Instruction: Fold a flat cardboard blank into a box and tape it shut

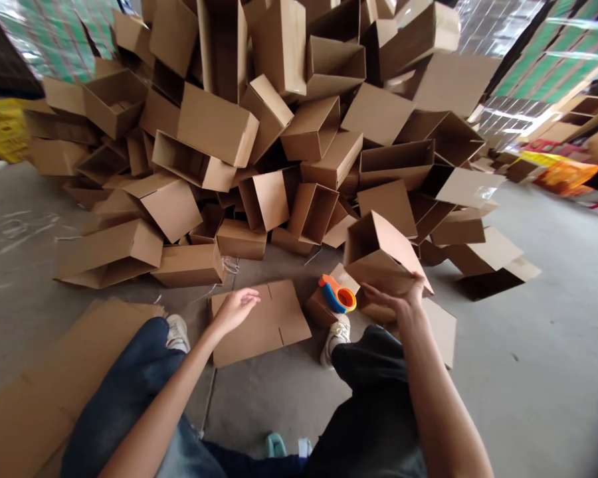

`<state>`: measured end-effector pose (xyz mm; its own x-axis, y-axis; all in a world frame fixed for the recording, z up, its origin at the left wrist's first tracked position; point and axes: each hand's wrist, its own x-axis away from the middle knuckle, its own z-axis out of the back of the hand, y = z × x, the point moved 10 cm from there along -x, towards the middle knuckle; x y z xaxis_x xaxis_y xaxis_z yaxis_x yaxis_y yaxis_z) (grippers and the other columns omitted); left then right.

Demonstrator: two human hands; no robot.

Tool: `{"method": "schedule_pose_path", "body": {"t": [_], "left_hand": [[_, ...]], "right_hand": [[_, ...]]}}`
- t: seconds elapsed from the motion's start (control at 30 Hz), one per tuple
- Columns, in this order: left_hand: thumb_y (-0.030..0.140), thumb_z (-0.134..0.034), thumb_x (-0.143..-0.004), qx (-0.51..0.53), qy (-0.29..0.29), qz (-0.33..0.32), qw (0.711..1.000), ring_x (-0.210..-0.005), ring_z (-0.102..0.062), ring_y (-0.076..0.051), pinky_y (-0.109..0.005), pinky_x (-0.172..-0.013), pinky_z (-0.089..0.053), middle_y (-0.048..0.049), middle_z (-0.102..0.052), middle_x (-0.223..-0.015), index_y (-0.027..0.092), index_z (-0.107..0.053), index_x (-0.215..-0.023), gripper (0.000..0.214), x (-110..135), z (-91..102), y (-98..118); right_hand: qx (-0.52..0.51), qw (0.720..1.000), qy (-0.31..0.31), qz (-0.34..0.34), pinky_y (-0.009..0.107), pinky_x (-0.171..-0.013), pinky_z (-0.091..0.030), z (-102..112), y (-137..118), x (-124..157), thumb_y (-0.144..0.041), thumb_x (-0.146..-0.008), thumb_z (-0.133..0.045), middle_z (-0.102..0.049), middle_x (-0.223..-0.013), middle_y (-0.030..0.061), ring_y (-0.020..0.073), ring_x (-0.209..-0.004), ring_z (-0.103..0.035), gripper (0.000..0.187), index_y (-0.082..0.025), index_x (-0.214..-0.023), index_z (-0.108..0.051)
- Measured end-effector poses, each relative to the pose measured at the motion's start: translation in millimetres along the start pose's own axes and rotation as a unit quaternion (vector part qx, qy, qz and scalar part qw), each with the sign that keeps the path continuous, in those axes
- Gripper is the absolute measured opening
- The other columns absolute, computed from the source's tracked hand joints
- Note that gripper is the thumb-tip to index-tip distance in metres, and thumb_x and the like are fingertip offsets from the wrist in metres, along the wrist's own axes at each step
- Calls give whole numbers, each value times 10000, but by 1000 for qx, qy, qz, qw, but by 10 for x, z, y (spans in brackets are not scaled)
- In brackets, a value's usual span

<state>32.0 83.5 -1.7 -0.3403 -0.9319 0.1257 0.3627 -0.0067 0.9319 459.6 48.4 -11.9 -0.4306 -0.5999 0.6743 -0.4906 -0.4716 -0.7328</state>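
My right hand [396,299] grips the underside of an assembled cardboard box [381,252], held tilted with its open end facing up-left. My left hand [234,309] hovers with fingers loosely spread over a flattened cardboard box [274,325] lying on the floor between my feet; it holds nothing. A blue and orange tape dispenser [339,297] rests on a small box just left of my right hand. My legs in jeans and white shoes frame the flat box.
A tall pile of open cardboard boxes [279,133] fills the space ahead. More flat cardboard [44,392] lies at the lower left. Bare concrete floor [538,358] extends to the right. Colourful packaged goods [563,172] sit at far right.
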Motion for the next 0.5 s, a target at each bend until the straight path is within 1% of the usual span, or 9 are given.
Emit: {"method": "schedule_pose_path", "body": {"t": [0.03,0.07,0.13,0.17,0.27,0.37,0.43,0.47,0.5], "left_hand": [[320,-492,-777,-5,-7,-2,1000,-957,-622,-171,-308,-880,-453,-103,-679,-991,141,-576,-979,283,3,-27,21],[322,-489,-780,-10,-14,-3,1000,-960,-622,-171,-306,-879,-453,-101,-680,-988,140,-579,-978,284,4,-52,37],[320,-484,-784,-17,-22,-2,1000,-957,-623,-170,-300,-871,-456,-95,-684,-970,142,-584,-969,275,6,-92,55],[316,-482,-785,-17,-25,0,1000,-952,-625,-169,-299,-865,-458,-92,-686,-963,144,-584,-966,270,7,-111,58],[301,-472,-787,-6,-47,15,999,-922,-632,-161,-296,-854,-459,-89,-688,-963,144,-582,-967,263,20,-185,61],[302,-462,-789,6,-79,39,996,-900,-636,-155,-291,-845,-454,-94,-686,-974,139,-580,-976,275,58,-257,72],[301,-465,-779,-3,-87,47,995,-910,-632,-163,-289,-841,-449,-103,-685,-975,133,-584,-973,282,84,-263,91],[298,-467,-774,-9,-87,48,995,-918,-629,-168,-290,-840,-447,-107,-684,-975,131,-586,-969,284,94,-257,101],[295,-469,-768,-15,-88,49,995,-927,-626,-173,-290,-838,-446,-110,-683,-975,129,-589,-964,283,104,-252,106]], "right_hand": [[-1,999,7,-34,527,-680,-475,89,34,-40,-707,-776,-96,-504,-1132,297,319,-919,-592,904,-22,-1284,-395],[15,999,13,-34,507,-662,-466,177,17,-84,-646,-814,-53,-489,-1121,334,327,-909,-596,901,57,-1233,-429],[94,995,-23,0,490,-637,-438,241,-46,-174,-514,-853,59,-468,-1069,396,342,-890,-601,927,222,-1112,-441],[139,989,-48,25,484,-631,-431,243,-73,-212,-475,-861,70,-472,-1048,408,339,-875,-608,916,248,-1079,-449],[199,978,-57,25,457,-608,-428,342,-14,-318,-461,-884,-70,-438,-1044,466,337,-846,-621,850,280,-1046,-454],[146,988,6,-53,422,-589,-439,540,151,-408,-460,-881,-180,-345,-1112,515,336,-848,-626,816,299,-1111,-374],[128,988,42,-77,411,-587,-443,639,213,-458,-445,-882,-195,-347,-1136,501,337,-852,-627,782,268,-1148,-372],[145,987,42,-58,412,-596,-445,649,190,-493,-439,-882,-180,-382,-1125,481,335,-855,-628,767,247,-1154,-390],[189,981,32,-2,409,-603,-449,625,99,-531,-427,-885,-132,-432,-1092,456,327,-853,-632,761,229,-1153,-409]]}}
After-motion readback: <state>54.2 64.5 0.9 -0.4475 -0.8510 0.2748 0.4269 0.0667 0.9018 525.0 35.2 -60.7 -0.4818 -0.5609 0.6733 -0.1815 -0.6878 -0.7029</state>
